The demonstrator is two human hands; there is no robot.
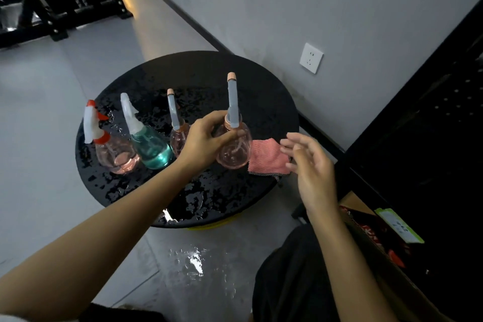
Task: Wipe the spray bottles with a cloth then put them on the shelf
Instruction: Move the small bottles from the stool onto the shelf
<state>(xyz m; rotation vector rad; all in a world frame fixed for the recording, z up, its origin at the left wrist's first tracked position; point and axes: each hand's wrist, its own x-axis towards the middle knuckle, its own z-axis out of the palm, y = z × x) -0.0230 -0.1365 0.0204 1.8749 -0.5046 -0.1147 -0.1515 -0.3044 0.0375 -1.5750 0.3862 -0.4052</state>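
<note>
At the right of the wet black table [198,70], the left hand [206,138] grips the pink spray bottle [232,150] round its shoulder while the right hand [311,165] hovers loose-fingered, holding nothing, by the pink cloth [269,158]; the bottle looks like light, slick plastic, safest held at the neck.
</note>
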